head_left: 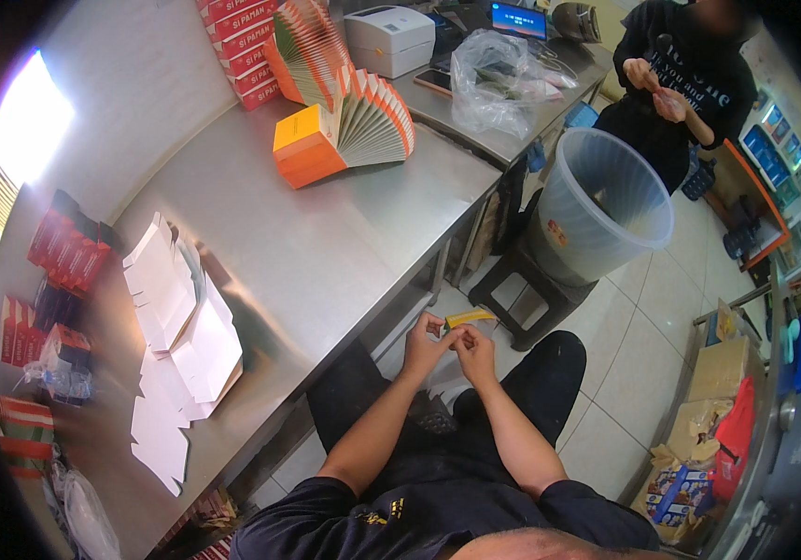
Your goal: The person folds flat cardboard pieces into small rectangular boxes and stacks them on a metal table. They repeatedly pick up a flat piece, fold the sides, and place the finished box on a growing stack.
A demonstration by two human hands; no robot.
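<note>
Over my lap, my left hand [426, 343] and my right hand [473, 355] are close together, fingers closed. Between them they hold a small, narrow yellow packet [471, 318]. It sticks out past the fingertips to the right, and its lower part is hidden by my fingers. On the steel table [382, 215] to my left lie flat, unfolded white cartons [181, 345], overlapping one another. Farther back, a fanned row of orange and white cartons [377, 117] ends in a yellow-and-orange box [309, 145].
A translucent plastic bin [564, 224] stands on a dark stool [536, 289] ahead of me. Beyond it another person [685, 84] holds something small. Red boxes [242, 47], a white label printer [389, 42] and a clear plastic bag [494, 79] sit at the back. Cardboard boxes [720, 369] stand at right.
</note>
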